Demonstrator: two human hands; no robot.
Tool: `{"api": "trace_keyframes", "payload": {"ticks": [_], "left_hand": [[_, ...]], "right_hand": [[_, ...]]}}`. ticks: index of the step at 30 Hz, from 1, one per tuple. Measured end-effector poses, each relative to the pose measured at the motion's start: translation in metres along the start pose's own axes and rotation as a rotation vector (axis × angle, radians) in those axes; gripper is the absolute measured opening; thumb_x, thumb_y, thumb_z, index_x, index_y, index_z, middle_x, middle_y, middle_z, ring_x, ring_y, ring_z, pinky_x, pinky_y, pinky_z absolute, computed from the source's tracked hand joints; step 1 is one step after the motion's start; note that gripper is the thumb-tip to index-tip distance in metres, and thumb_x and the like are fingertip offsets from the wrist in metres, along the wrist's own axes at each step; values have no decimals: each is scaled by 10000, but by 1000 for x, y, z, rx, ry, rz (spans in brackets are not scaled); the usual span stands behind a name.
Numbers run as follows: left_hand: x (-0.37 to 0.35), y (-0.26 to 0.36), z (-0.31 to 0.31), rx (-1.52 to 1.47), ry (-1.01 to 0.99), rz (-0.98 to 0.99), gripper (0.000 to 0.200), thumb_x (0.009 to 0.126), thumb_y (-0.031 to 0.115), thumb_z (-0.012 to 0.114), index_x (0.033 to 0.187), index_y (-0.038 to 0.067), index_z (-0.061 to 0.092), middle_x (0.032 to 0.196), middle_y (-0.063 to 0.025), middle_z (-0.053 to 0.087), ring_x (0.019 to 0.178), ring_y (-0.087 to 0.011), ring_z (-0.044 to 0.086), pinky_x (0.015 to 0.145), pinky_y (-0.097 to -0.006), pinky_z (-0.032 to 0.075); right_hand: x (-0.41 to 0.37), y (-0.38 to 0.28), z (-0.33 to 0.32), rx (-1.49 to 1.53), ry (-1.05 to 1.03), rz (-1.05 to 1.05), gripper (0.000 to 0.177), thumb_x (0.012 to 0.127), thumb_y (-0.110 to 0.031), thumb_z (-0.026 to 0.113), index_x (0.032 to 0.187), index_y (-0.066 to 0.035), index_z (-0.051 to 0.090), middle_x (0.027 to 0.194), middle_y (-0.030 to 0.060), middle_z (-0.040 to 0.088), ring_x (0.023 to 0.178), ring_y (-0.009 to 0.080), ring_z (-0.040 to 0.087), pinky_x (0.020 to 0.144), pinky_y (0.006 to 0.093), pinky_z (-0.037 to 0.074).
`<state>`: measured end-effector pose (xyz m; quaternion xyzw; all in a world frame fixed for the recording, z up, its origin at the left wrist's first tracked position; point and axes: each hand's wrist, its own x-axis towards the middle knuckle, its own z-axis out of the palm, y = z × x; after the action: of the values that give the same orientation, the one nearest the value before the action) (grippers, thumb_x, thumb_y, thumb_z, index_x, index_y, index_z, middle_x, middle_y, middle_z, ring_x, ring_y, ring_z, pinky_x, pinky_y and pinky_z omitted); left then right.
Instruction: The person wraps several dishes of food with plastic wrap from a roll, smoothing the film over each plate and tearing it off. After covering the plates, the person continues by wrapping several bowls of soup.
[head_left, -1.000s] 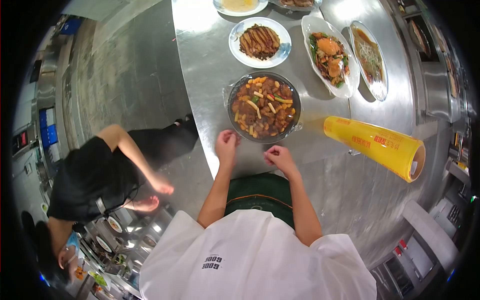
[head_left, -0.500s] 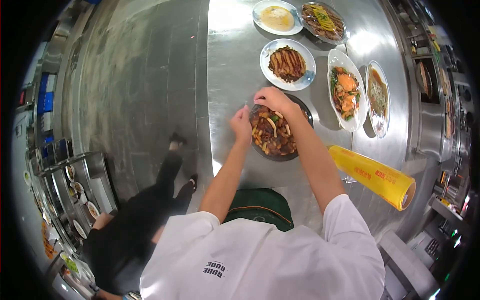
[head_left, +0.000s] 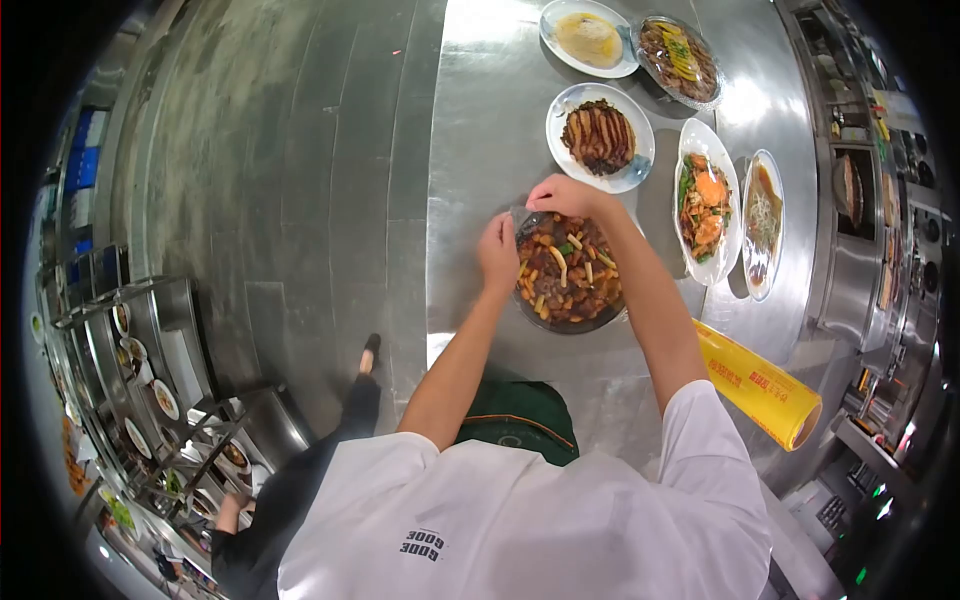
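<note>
My forearms reach forward, the right one leaning inward past the yellow roll (head_left: 760, 388). Between them, on the table (head_left: 480, 130), sits the dark dish (head_left: 575, 327) of chunky food (head_left: 575, 282). My left hand (head_left: 499, 252) is at its left rim, fingers drawn together; my right hand (head_left: 565, 197) arches over the far rim, fingertips pinched (whether either grips clear film, I cannot tell). Just beyond is the plate (head_left: 637, 168) of sliced meat.

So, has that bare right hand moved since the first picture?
Yes, the right hand went from the near side of the dark round dish to its far rim.
</note>
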<state>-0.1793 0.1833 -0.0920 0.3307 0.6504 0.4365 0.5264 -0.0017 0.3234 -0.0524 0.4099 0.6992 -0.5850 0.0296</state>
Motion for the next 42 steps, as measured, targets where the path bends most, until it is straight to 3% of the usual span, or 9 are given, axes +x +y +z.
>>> {"api": "trace_keyframes", "payload": {"ticks": [6,15,17,21,23,24,29,36,42], "left_hand": [[-11,1,0,71,-11,308,322,1081,180,548,1322,1,663,1058,-126,725,972,-170,650,913,-318,508],[5,-39,0,-133,-189,-1,368,1077,245,565,1305,-33,643,1156,-144,735,1079,-238,678,965,-344,507],[10,-42,-4,-85,-271,38,395,1083,260,561,1333,-41,621,1170,-101,715,1101,-200,650,985,-344,496],[4,-1,5,-25,-203,92,381,1090,251,545,1340,-27,617,1166,-125,714,1085,-240,671,969,-376,505],[0,32,12,346,-143,706,335,1082,222,543,1319,7,643,1141,-151,707,1039,-306,687,922,-401,519],[0,32,14,347,-155,708,335,1082,222,543,1319,7,643,1141,-151,707,1039,-306,687,922,-401,519],[8,26,15,491,-277,604,265,1062,173,547,1230,52,711,1065,-164,694,984,-364,675,864,-409,531],[18,5,13,363,-278,575,257,1071,169,542,1173,14,720,1048,-139,728,973,-278,694,889,-375,534],[24,-11,6,-77,-397,20,313,1118,227,492,1205,-8,681,1097,-58,712,1006,-131,654,905,-319,540]], "right_hand": [[-25,-12,27,-343,148,2,306,996,-382,625,1108,-138,772,1081,165,741,1012,377,685,870,474,534],[-27,-8,27,-398,172,9,333,964,-388,670,1064,-83,759,1036,178,742,967,387,684,852,453,536],[-56,-8,44,-239,393,34,288,989,-320,666,1079,-59,749,1005,158,750,910,366,703,819,424,542],[-152,-14,121,191,1479,193,246,1056,-194,598,1106,16,716,1053,160,748,974,282,712,865,381,534],[-184,22,180,113,1686,432,284,1061,-189,579,1248,6,666,1195,186,705,1109,318,675,957,409,516],[-184,38,202,117,1694,441,284,1061,-189,579,1248,6,666,1195,186,705,1109,318,675,957,409,516],[-166,63,252,544,1726,403,457,1119,-230,451,1533,-37,461,1522,182,521,1389,310,496,1161,407,378],[-160,74,249,883,1826,438,410,1118,-299,525,1356,20,623,1301,108,685,1183,184,620,1043,327,472],[-152,98,248,1491,1841,186,430,1102,-339,570,1273,44,666,1188,90,720,1049,139,644,949,305,500]]}}
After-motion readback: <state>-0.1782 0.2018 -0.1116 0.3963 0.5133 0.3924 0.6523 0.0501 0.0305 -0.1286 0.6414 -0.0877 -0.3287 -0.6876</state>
